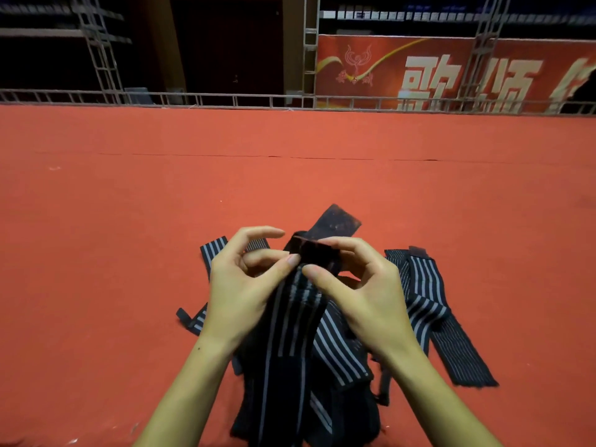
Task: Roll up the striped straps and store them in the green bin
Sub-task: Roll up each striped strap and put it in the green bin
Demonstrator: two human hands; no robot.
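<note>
Black grey-striped elastic straps [325, 343] heaped at 6 o'clock on red carpet [129, 204] | dark end tab [317, 251] pinched by left hand [245, 285] and right hand [361, 291] | roll to be started tight, edges aligned | green bin unseen

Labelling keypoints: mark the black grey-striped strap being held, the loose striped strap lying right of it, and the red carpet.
held black grey-striped strap [295, 317], head view, striped stretch below both thumbs
loose striped strap [425, 295], head view, mid-length stripes
red carpet [129, 204], head view, bare area
</note>
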